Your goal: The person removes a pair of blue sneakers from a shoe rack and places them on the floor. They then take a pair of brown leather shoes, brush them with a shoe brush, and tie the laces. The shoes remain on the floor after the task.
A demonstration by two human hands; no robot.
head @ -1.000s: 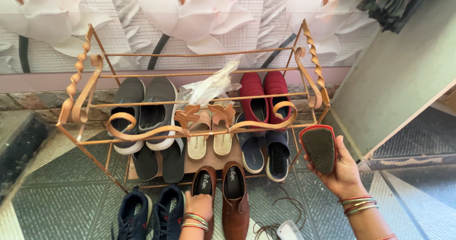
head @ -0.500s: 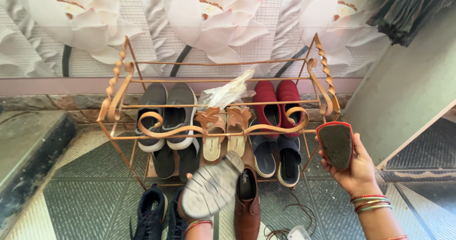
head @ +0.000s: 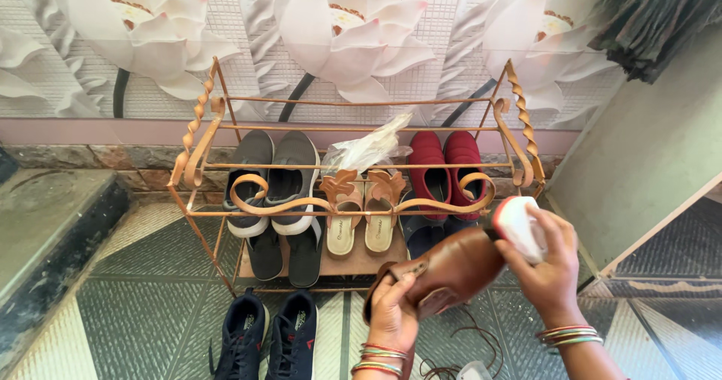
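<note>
a brown leather shoe [head: 451, 271] has been lifted off the floor since a second ago and is now held sideways in front of the metal shoe rack [head: 353, 169]. the left hand [head: 392, 314] has its grip closed around the shoe's opening and heel. the brush [head: 519, 228], which a moment ago was held apart with its dark bristles facing up, has been turned over and brought onto the shoe's toe; it is gripped firmly by the right hand [head: 553, 271]. from this, brushing of the shoe seems to have begun.

counted on the rack: two grey sneakers [head: 272, 171], two tan sandals [head: 361, 218], two red shoes [head: 445, 162], two black slip-ons [head: 284, 254] and one plastic bag [head: 368, 147]. a dark blue pair behind the brown shoe is mostly hidden. two navy sneakers [head: 271, 339] are seen on the tiled floor [head: 128, 312]. the second brown shoe is probably hidden behind the left hand.
</note>
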